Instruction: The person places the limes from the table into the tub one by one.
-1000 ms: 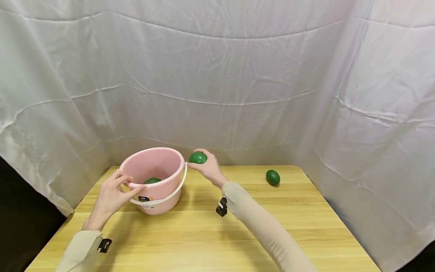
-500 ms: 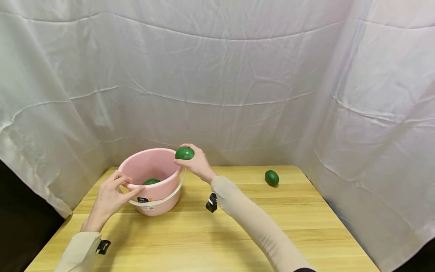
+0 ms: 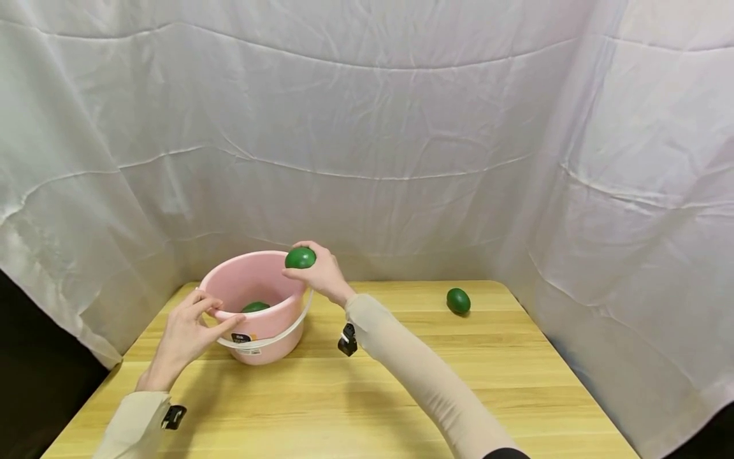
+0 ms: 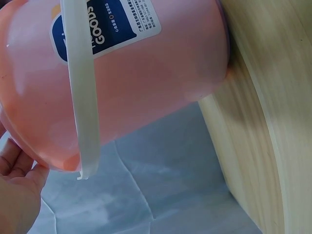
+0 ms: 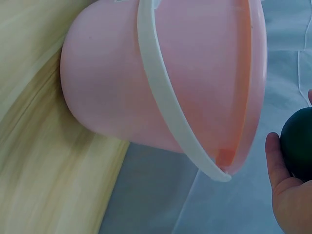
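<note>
Green ball (image 3: 301,257) in raised right hand (image 3: 322,275) over bucket (image 3: 269,322) rim.

Left hand (image 3: 186,331): extended forward from a pale beige sleeve, wrist raised; fingers curled, thumb stretched out beside them, a pinching grip formed at the fingertips. A dark clip is seen at the cuff.

Right hand (image 3: 318,273): carried higher and further forward than the left grip, forearm angled inward across the body. Fingers and thumb are curled in a rounded grip, palm turned leftward. Sleeve pale beige, dark clip below the wrist.
</note>
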`<state>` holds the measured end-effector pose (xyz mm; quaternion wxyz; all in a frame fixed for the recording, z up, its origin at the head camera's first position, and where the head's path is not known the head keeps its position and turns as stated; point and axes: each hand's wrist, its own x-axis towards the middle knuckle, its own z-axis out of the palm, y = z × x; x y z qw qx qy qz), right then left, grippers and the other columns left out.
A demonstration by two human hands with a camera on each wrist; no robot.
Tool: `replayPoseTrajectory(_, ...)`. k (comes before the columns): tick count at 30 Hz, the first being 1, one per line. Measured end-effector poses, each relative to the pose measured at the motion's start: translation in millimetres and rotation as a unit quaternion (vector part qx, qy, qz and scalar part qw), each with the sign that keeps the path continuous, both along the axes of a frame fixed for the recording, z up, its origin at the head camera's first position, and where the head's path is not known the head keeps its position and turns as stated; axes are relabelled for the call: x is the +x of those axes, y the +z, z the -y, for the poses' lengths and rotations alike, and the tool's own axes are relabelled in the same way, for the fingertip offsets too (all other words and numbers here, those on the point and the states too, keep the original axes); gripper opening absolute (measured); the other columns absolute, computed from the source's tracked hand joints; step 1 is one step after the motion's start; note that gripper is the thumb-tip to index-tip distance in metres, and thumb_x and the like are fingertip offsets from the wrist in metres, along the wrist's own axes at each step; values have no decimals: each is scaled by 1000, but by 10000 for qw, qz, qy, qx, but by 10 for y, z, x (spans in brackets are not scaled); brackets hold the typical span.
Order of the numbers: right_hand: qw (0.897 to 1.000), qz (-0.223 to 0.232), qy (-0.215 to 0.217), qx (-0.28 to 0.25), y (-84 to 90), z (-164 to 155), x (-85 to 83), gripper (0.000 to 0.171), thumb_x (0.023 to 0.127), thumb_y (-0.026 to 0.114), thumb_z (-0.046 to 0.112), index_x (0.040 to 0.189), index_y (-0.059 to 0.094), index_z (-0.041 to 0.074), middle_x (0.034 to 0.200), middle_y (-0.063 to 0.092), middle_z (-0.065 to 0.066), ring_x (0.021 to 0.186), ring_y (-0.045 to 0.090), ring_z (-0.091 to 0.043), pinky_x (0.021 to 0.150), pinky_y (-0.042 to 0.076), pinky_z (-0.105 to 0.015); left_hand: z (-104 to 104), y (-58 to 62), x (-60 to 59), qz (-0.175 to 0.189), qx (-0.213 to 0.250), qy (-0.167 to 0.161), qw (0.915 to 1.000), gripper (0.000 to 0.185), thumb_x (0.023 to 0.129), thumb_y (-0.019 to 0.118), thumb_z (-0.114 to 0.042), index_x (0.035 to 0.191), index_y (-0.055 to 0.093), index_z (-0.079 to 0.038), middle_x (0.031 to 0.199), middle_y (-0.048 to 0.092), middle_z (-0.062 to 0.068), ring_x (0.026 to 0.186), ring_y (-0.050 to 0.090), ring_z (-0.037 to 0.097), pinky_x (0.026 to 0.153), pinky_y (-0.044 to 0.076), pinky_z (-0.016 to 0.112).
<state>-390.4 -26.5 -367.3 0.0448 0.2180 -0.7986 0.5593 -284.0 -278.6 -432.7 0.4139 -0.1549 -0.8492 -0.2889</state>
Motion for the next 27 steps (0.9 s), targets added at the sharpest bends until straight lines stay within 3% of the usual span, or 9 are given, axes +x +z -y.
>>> replayPoseTrajectory(14, 9998, -21, 122, 121, -1, 77, 47, 56, 75, 85, 28, 125, 60, 21, 114, 64, -3, 95, 64, -15, 79, 54, -30, -8, -4, 15, -45, -10, -41, 10000, 32, 59, 94, -17, 79, 70, -9, 81, 55, -1, 65, 47, 18, 59, 34, 14)
replayPoseTrajectory(27, 9978, -247, -322, 518, -25, 172, 30, 59, 75, 85, 31, 127, 58, 21, 119, 64, -5, 99, 63, -19, 80, 53, -30, -9, 6, 21, 6, -5, 32, 10000, 32, 59, 93, -19, 80, 70, -8, 83, 56, -2, 67, 48, 18, 61, 34, 14)
